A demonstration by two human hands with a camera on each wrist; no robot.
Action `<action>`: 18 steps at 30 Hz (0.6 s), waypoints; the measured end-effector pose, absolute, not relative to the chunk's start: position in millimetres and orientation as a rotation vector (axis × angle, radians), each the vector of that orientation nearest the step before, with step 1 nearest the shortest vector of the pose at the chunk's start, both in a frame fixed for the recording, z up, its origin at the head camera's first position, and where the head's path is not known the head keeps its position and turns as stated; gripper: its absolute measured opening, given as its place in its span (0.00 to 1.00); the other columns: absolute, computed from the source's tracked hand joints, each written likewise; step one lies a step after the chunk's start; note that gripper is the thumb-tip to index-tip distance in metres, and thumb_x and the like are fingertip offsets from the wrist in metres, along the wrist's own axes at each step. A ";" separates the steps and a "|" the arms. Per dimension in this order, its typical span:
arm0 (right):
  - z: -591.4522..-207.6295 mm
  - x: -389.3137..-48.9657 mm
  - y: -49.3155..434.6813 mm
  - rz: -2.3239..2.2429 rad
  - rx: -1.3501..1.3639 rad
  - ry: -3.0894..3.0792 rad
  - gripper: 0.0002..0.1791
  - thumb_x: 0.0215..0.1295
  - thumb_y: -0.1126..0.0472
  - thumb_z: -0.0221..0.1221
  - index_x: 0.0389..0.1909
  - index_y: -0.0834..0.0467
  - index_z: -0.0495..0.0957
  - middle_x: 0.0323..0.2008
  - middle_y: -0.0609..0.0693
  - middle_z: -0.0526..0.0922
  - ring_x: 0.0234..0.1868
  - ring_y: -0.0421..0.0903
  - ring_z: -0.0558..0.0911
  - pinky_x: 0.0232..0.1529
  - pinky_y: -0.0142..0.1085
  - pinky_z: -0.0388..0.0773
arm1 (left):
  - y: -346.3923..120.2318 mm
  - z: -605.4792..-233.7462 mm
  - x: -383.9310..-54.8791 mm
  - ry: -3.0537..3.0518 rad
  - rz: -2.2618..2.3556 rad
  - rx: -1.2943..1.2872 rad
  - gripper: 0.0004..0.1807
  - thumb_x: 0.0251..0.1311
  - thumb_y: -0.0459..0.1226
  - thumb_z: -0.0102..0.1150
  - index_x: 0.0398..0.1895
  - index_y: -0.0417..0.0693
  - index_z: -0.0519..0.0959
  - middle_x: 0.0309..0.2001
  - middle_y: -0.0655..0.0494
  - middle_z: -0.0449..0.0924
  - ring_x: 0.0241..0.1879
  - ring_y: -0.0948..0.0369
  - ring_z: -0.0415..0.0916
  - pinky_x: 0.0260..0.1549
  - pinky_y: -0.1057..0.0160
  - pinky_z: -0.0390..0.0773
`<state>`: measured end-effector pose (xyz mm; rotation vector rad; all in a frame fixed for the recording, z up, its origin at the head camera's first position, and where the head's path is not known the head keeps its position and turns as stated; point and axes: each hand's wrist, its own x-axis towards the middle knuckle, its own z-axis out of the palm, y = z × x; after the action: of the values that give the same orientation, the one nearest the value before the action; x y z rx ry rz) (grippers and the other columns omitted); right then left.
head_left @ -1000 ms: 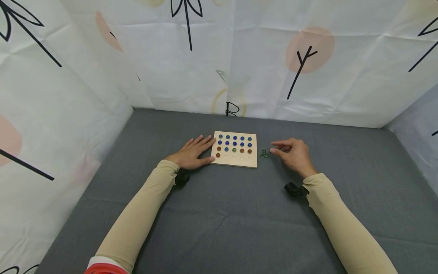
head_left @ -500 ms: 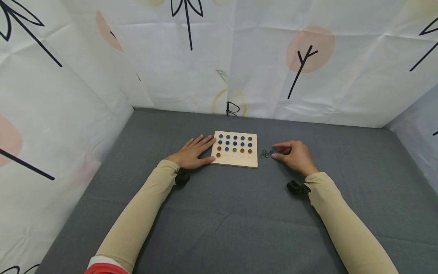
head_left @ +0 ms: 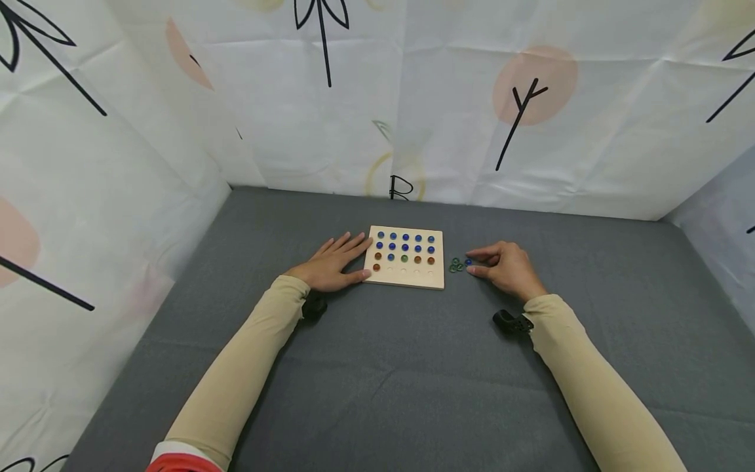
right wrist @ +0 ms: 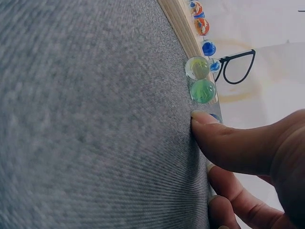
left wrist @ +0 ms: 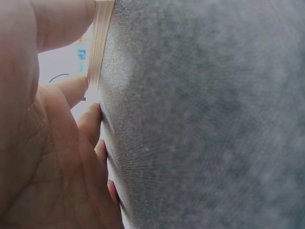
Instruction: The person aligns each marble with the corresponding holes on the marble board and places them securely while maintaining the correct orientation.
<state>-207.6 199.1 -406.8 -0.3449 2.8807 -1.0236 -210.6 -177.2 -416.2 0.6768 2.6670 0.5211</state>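
A pale wooden board (head_left: 407, 280) with rows of hollows lies on the grey cloth. Blue marbles (head_left: 405, 247) fill its two far rows. Brown, blue and green marbles sit in the row below, and one brown marble (head_left: 376, 267) is at the left of the near row. My left hand (head_left: 331, 266) spreads at the board's left side, thumb and fingertips touching its edge. Right of the board, my right hand (head_left: 508, 269) pinches a blue marble (head_left: 468, 262) between thumb and index finger. In the right wrist view the thumb partly hides this marble.
Loose green marbles (right wrist: 203, 91) lie in a small cluster between the board and my right hand. Grey cloth (head_left: 377, 367) covers the table, and white patterned sheets (head_left: 448, 131) hang behind it and at both sides.
My right hand has lowered slightly since a second ago, and the blue marble, hidden then, now shows between its fingertips. My left hand and the board stay put.
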 end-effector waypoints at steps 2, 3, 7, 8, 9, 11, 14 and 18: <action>-406.9 -207.6 198.3 -1.024 -0.362 2.884 0.17 0.65 0.61 0.70 0.53 0.61 0.86 0.49 0.63 0.85 0.45 0.58 0.81 0.42 0.52 0.78 | -178.2 -418.1 -211.4 2.663 0.529 0.680 0.42 0.76 0.60 0.43 0.84 0.58 0.43 0.83 0.55 0.36 0.81 0.53 0.27 0.76 0.48 0.28; -407.1 -207.6 198.0 -1.026 -0.368 2.884 0.17 0.65 0.61 0.70 0.53 0.61 0.87 0.49 0.63 0.85 0.44 0.57 0.81 0.41 0.52 0.78 | -178.7 -417.9 -211.3 2.663 0.532 0.685 0.42 0.76 0.61 0.43 0.84 0.58 0.43 0.83 0.55 0.36 0.81 0.53 0.27 0.76 0.47 0.28; -407.1 -207.2 197.4 -1.018 -0.382 2.896 0.16 0.64 0.61 0.71 0.52 0.61 0.87 0.48 0.63 0.84 0.44 0.58 0.81 0.41 0.52 0.77 | -180.0 -419.6 -213.0 2.659 0.554 0.697 0.43 0.74 0.64 0.42 0.84 0.58 0.43 0.83 0.54 0.37 0.81 0.52 0.27 0.76 0.46 0.28; -407.1 -207.1 197.4 -1.018 -0.380 2.896 0.17 0.64 0.61 0.71 0.52 0.61 0.87 0.48 0.63 0.84 0.44 0.58 0.81 0.41 0.52 0.77 | -180.1 -420.4 -213.5 2.660 0.546 0.695 0.43 0.74 0.64 0.41 0.84 0.59 0.43 0.83 0.55 0.36 0.81 0.53 0.27 0.76 0.47 0.28; -407.1 -206.9 197.4 -1.019 -0.376 2.895 0.17 0.64 0.61 0.71 0.52 0.61 0.87 0.48 0.63 0.84 0.44 0.58 0.81 0.41 0.53 0.78 | -180.0 -420.7 -213.8 2.661 0.546 0.692 0.43 0.74 0.64 0.41 0.84 0.59 0.43 0.83 0.56 0.36 0.81 0.53 0.26 0.76 0.47 0.28; -407.1 -206.5 197.1 -1.022 -0.369 2.894 0.17 0.64 0.61 0.71 0.52 0.62 0.87 0.47 0.64 0.83 0.45 0.59 0.81 0.42 0.53 0.78 | -179.4 -421.8 -214.3 2.663 0.528 0.683 0.43 0.75 0.63 0.42 0.84 0.61 0.42 0.83 0.57 0.35 0.81 0.54 0.26 0.76 0.48 0.27; -408.3 -206.5 196.7 -1.040 -0.359 2.889 0.16 0.65 0.61 0.70 0.52 0.62 0.87 0.46 0.64 0.82 0.45 0.60 0.81 0.42 0.54 0.79 | -178.4 -419.5 -213.0 2.663 0.529 0.678 0.42 0.75 0.62 0.43 0.84 0.60 0.42 0.83 0.56 0.36 0.81 0.53 0.26 0.76 0.48 0.28; -410.4 -206.8 196.8 -1.058 -0.354 2.889 0.15 0.65 0.61 0.70 0.51 0.62 0.88 0.45 0.64 0.83 0.45 0.61 0.82 0.42 0.54 0.80 | -177.1 -414.9 -209.6 2.666 0.546 0.692 0.42 0.76 0.59 0.45 0.84 0.56 0.44 0.83 0.52 0.38 0.81 0.50 0.29 0.76 0.45 0.30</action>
<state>-206.8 196.8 -410.4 -0.3536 2.8894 -1.0580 -209.6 -177.1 -414.9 0.6916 2.6661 0.5459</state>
